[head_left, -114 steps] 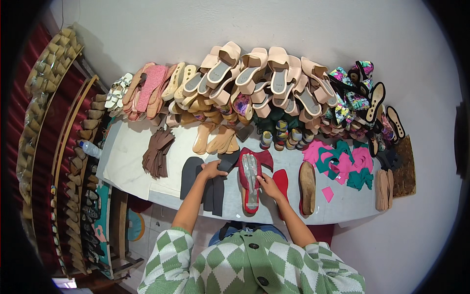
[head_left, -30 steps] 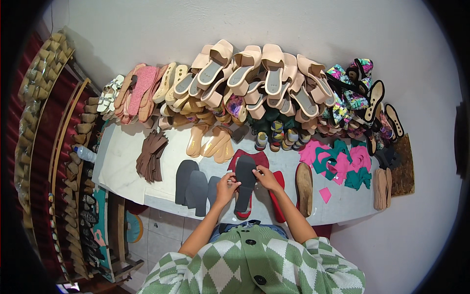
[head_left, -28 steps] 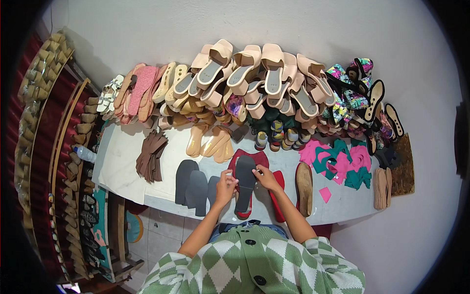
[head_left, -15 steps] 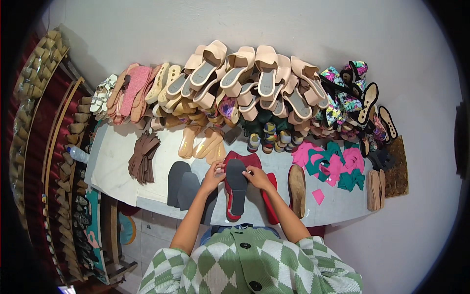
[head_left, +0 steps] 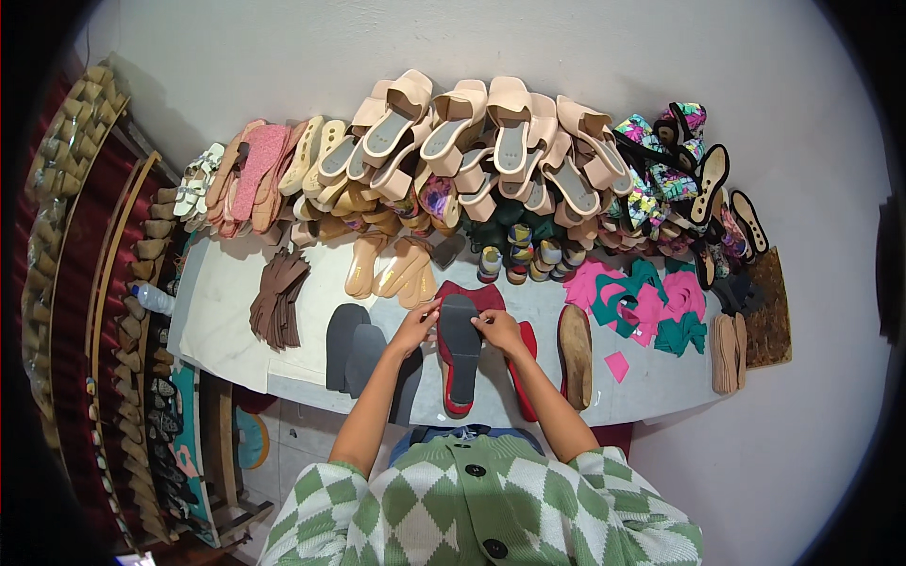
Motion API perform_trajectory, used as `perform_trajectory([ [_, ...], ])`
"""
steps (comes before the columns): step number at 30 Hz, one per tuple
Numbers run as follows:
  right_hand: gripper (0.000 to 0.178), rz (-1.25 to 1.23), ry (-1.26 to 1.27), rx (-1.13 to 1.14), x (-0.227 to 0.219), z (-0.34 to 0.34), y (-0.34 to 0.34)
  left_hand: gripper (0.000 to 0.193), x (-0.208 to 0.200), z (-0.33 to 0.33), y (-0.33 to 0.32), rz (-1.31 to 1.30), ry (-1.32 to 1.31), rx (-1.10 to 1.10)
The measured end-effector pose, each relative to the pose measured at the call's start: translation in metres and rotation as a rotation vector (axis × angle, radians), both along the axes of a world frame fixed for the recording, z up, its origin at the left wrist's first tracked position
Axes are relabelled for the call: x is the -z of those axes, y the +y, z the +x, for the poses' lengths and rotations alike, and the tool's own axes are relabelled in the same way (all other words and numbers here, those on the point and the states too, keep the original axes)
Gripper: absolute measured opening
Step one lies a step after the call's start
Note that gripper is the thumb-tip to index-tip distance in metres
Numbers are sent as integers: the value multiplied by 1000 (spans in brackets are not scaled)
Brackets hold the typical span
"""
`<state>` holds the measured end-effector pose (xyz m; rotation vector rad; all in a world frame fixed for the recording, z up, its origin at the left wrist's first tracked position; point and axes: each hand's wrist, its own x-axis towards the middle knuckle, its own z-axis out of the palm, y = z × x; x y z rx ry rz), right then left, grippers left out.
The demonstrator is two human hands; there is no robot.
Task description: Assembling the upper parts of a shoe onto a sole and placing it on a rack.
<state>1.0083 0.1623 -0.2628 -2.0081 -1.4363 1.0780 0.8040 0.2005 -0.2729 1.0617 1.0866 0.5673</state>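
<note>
A dark grey shoe sole [head_left: 460, 340] lies lengthwise on a red shoe [head_left: 457, 409], whose red edge shows along the left side and at the near end. My left hand [head_left: 416, 326] grips the sole's left edge near its wide far end. Opposite it, the thumb and fingers of my right hand [head_left: 499, 330] pinch the right edge. Just beyond the wide end lies red material [head_left: 481, 297]. Another red shoe [head_left: 524, 377] rests beside my right forearm, partly hidden by it. Loose dark grey soles [head_left: 364, 357] lie left of my left forearm.
Beige heeled sandals [head_left: 510, 132] are piled along the wall. Brown strips [head_left: 280, 300] and tan insoles [head_left: 406, 272] lie left of centre. Rightward are a wooden shoe last [head_left: 575, 354], pink and green cut pieces [head_left: 651, 302] and a brown board [head_left: 769, 302]. Shelves of lasts [head_left: 127, 377] stand left.
The view has shifted slightly. The sole has moved a little on the red shoe, and both hands remain at its edges.
</note>
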Motion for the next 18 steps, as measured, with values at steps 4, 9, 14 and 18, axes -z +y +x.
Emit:
perform_trajectory([
  [4, 29, 51, -36, 29, 6, -3, -1, 39, -1, 3, 4, -106, -30, -64],
  [9, 35, -118, 15, 33, -3, -3, 1, 37, 1, 6, 0, 15, 55, -93],
  [14, 34, -35, -42, 110, 4, -8, -4, 32, 2, 6, 0, 15, 38, -94],
  [18, 37, 49, -67, 166, 4, -14, -8, 29, 2, 6, 1, 44, 70, -134],
])
